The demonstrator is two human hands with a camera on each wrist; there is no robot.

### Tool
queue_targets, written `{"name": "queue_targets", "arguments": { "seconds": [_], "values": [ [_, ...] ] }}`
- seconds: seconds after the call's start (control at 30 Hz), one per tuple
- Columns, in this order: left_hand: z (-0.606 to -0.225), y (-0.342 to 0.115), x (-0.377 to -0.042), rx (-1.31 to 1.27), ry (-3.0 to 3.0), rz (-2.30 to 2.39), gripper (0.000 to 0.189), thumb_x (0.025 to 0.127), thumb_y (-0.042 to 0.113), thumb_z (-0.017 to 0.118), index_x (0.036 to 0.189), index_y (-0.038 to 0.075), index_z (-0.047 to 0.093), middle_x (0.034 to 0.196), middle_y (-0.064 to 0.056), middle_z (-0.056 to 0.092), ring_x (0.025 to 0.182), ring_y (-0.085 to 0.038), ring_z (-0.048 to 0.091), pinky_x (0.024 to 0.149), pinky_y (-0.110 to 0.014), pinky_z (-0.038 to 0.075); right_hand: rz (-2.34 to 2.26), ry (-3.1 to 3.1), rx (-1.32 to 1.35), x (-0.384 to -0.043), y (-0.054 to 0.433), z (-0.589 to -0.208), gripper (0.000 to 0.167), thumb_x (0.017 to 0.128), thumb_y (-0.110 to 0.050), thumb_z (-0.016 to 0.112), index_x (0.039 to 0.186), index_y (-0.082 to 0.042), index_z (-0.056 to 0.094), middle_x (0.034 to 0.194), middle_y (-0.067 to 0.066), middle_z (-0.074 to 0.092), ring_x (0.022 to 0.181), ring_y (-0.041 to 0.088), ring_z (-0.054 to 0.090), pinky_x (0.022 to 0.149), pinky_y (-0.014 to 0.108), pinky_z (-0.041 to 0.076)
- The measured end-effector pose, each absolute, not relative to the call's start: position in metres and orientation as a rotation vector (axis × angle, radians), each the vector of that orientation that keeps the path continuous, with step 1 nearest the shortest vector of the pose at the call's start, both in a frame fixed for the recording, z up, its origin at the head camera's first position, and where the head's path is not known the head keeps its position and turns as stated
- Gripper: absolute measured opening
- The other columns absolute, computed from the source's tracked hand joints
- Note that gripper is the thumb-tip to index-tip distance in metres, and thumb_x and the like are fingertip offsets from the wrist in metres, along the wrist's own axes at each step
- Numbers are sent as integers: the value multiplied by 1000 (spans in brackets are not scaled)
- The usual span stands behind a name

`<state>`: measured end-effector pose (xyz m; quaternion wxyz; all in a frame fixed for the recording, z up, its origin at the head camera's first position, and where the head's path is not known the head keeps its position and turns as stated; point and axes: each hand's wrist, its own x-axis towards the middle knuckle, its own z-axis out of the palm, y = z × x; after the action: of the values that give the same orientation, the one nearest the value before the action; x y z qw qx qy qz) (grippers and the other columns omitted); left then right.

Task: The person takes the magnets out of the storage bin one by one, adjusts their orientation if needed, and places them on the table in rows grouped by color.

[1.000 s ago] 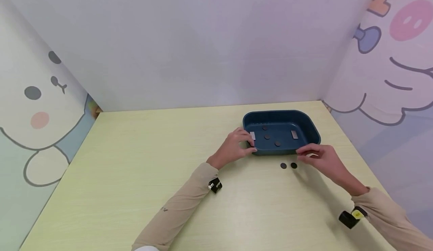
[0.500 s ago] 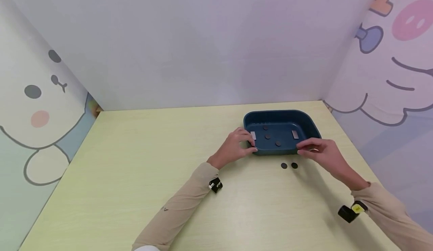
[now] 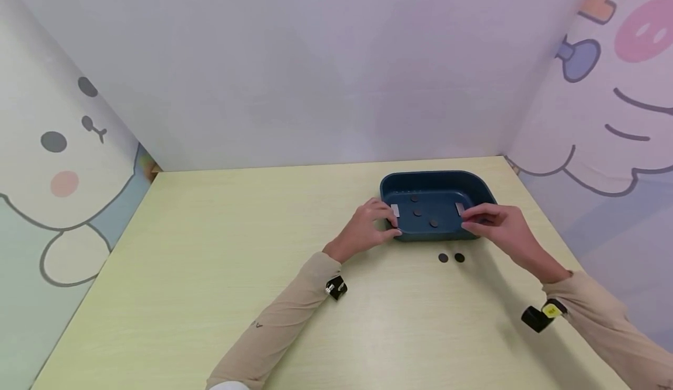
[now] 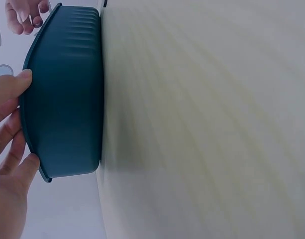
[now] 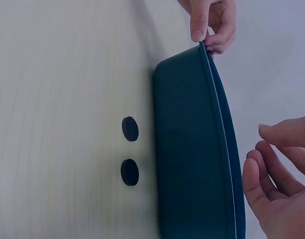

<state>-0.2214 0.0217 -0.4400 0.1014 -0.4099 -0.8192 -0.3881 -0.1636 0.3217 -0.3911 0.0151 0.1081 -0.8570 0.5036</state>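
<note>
A dark teal tray point(image 3: 436, 237) with raised sides stands at the table's back right. My left hand point(image 3: 363, 230) pinches its front left rim; in the left wrist view my left thumb and fingers point(image 4: 10, 124) bracket that edge. My right hand point(image 3: 505, 229) hovers above the front right part of the tray. Its thumb and fingertips are parted in the right wrist view, with nothing visible between them. Several small dark discs point(image 3: 433, 223) lie in the tray. Two more discs, a left disc point(image 3: 443, 257) and a right disc point(image 3: 460, 257), lie in front of it.
Inside the tray, a whitish rectangle point(image 3: 395, 210) is at the left and a pinkish rectangle point(image 3: 460, 209), partly behind my right fingers, at the right. The pale wooden table point(image 3: 210, 250) meets a plain back wall point(image 3: 315, 69). Side walls carry cartoon prints.
My right hand has moved up and back from near the two front discs, over the rim to above the tray. The left hand keeps its grip on the rim; the discs stay put.
</note>
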Motion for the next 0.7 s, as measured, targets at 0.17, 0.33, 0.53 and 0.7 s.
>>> {"name": "queue_targets", "arguments": {
  "seconds": [0.17, 0.33, 0.53, 0.7],
  "values": [
    [-441, 22, -222, -1199, -2432, -1149, 10, 80, 21, 78, 82, 16, 70, 93, 5, 64, 98, -12, 51, 96, -28, 38, 1585, -2657, 333, -169, 320, -390, 19, 86, -12, 71, 103, -5, 70, 105, 4, 68, 87, 5, 64, 70, 17, 51],
    [-440, 22, -221, -1199, -2422, -1156, 10, 79, 21, 78, 82, 16, 70, 93, 5, 64, 98, -12, 51, 96, -28, 38, 1585, -2646, 344, -174, 320, -390, 19, 85, -12, 71, 103, -3, 70, 102, 2, 69, 88, 6, 64, 70, 17, 51],
    [-442, 23, -222, -1200, -2434, -1152, 10, 79, 22, 78, 82, 17, 70, 93, 6, 63, 98, -11, 51, 97, -28, 38, 1553, -2686, 324, -180, 320, -393, 24, 86, -14, 71, 104, 2, 68, 102, 8, 67, 87, 7, 64, 72, 17, 51],
    [-442, 23, -222, -1199, -2422, -1158, 10, 79, 21, 78, 82, 17, 70, 93, 6, 64, 98, -11, 51, 97, -28, 38, 1544, -2732, 320, -188, 322, -397, 26, 85, -16, 71, 105, 1, 67, 104, 16, 65, 85, 7, 64, 72, 17, 51]
  ]
}}
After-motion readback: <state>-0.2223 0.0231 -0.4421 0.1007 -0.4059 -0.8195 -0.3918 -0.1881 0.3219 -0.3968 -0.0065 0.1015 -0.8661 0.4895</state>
